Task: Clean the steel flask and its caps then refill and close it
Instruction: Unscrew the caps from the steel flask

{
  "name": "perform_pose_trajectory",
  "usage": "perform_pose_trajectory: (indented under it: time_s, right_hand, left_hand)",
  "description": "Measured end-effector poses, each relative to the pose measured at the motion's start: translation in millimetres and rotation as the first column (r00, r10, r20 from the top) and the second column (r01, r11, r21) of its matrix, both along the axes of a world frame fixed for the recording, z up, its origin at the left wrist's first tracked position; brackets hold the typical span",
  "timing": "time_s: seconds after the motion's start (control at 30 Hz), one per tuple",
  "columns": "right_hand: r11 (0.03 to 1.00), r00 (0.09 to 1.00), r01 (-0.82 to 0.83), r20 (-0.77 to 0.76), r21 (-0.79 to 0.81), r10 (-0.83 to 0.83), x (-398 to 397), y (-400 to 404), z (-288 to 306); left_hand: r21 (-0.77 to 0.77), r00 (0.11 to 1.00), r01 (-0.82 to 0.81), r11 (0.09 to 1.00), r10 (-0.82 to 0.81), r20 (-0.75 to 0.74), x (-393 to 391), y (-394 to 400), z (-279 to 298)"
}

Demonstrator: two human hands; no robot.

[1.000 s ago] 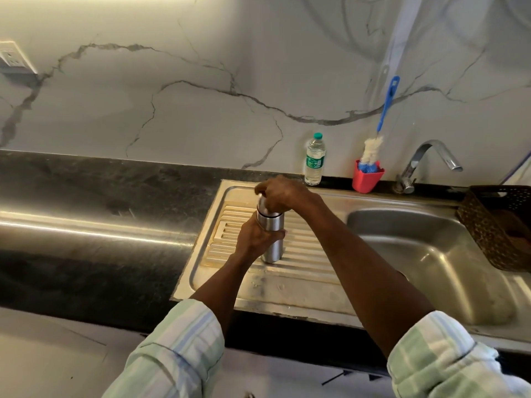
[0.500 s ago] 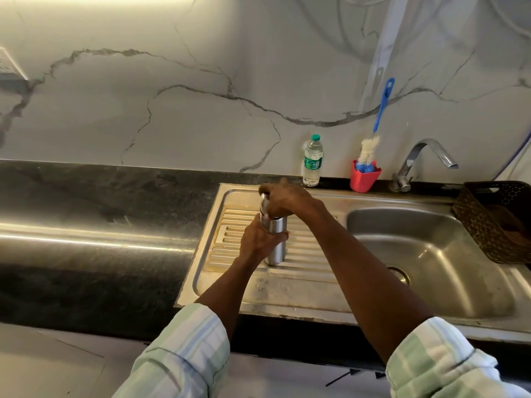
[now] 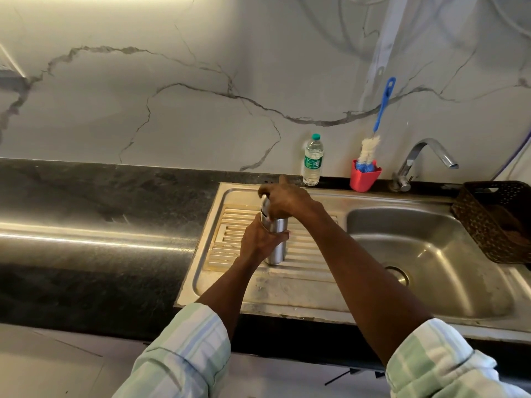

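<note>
Left hand [image 3: 260,239] gripped flask [image 3: 276,242] mid-frame, right hand [image 3: 283,203] gripped its cap [image 3: 265,206]; twisting could tip it on the ribbed drainboard [image 3: 304,254]

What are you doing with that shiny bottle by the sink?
A person is working on a steel flask that stands upright on the ribbed draining board of the sink. The left hand grips its body, and the right hand is wrapped over its cap at the top. Whether the cap is being tightened or loosened cannot be told. A bottle brush sits in a red cup by the tap, untouched.
</note>
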State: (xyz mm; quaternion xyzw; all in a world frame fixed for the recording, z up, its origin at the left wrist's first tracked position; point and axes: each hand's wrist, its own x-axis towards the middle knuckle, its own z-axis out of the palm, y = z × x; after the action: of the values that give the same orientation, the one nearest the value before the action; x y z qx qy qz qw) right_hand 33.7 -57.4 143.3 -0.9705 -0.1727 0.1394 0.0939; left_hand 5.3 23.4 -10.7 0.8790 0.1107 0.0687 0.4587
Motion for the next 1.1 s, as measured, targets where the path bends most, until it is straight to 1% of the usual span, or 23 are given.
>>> perform_pose_trajectory:
  time_s: [0.07,0.17,0.2,0.3,0.37,0.4,0.47,0.6,0.67,0.73,0.8,0.87,0.9,0.93,1.0,1.1]
  right_hand:
    - [0.996,0.995,-0.089,-0.044,0.03,0.09,0.6,-3.9,4.6]
    - [0.991,0.99,-0.125,-0.065,0.048,0.128,4.6,-9.7,13.4]
    - [0.994,0.994,-0.096,-0.054,0.046,0.099,4.4,-9.6,13.0]
    - [0.997,0.997,0.064,0.027,0.039,-0.066,2.9,-5.9,4.6]
    - [0.993,0.991,0.114,0.066,0.032,-0.116,2.9,-5.0,-3.4]
    - [0.992,0.989,0.115,0.086,0.055,-0.119,3.1,-5.2,-6.7]
    - [0.984,0.984,0.094,0.134,0.154,-0.115,3.8,-6.1,-13.5]
    - [0.94,0.98,0.008,0.184,0.34,-0.075,2.2,-11.8,-19.3]
    - [0.893,0.972,-0.041,0.225,0.449,-0.068,1.8,-20.0,-17.8]
    - [0.818,0.962,-0.056,0.25,0.572,-0.109,-0.1,-29.6,-17.4]
    - [0.705,0.947,-0.013,0.235,0.709,-0.219,-5.7,-39.2,-23.3]
    - [0.566,0.919,0.062,0.174,0.822,-0.354,-13.9,-48.2,-38.2]
    - [0.514,0.901,0.107,0.135,0.851,-0.411,-18.8,-52.9,-48.3]
    - [0.489,0.885,0.155,0.099,0.858,-0.455,-23.9,-57.8,-59.3]
    - [0.51,0.858,0.235,0.07,0.828,-0.508,-35.9,-70.8,-84.8]
    - [0.623,0.851,0.32,0.072,0.714,-0.52,-54.7,-92.6,-123.4]
  left_hand:
    - [0.002,1.0,0.008,1.0,-0.008,0.004,-0.3,-0.2,0.0]
    - [-0.005,1.0,0.008,1.0,-0.008,0.014,0.0,0.0,0.5]
    - [-0.01,1.0,0.008,1.0,-0.007,0.006,0.6,0.5,0.4]
    - [-0.025,1.0,0.018,1.0,-0.018,-0.008,2.5,0.9,-1.6]
    - [-0.024,1.0,0.021,0.999,-0.021,-0.01,2.7,0.1,-2.2]
    - [-0.023,1.0,0.014,1.0,-0.015,-0.011,2.6,0.0,-1.8]
    - [-0.024,1.0,0.006,1.0,-0.007,-0.01,2.1,-0.6,-1.2]
    - [-0.021,1.0,0.002,1.0,-0.002,-0.009,1.9,-0.7,-3.2]
    - [-0.018,1.0,-0.006,1.0,0.006,-0.011,2.6,-0.7,-4.2]
    - [-0.02,1.0,-0.016,1.0,0.016,-0.012,3.4,-0.3,-4.9]
    - [-0.025,1.0,-0.022,0.999,0.022,-0.014,2.6,-0.5,-5.6]
    - [-0.043,0.999,-0.032,0.999,0.032,-0.011,0.0,-1.7,-6.0]
    - [-0.056,0.999,-0.044,0.997,0.044,-0.005,-1.8,-2.5,-6.3]
    - [-0.068,0.998,-0.054,0.996,0.055,0.005,-3.9,-3.4,-6.2]
    - [-0.087,0.997,-0.064,0.994,0.066,0.031,-7.5,-5.7,-7.8]
    - [-0.115,0.995,-0.072,0.991,0.078,0.054,-11.7,-8.5,-8.4]
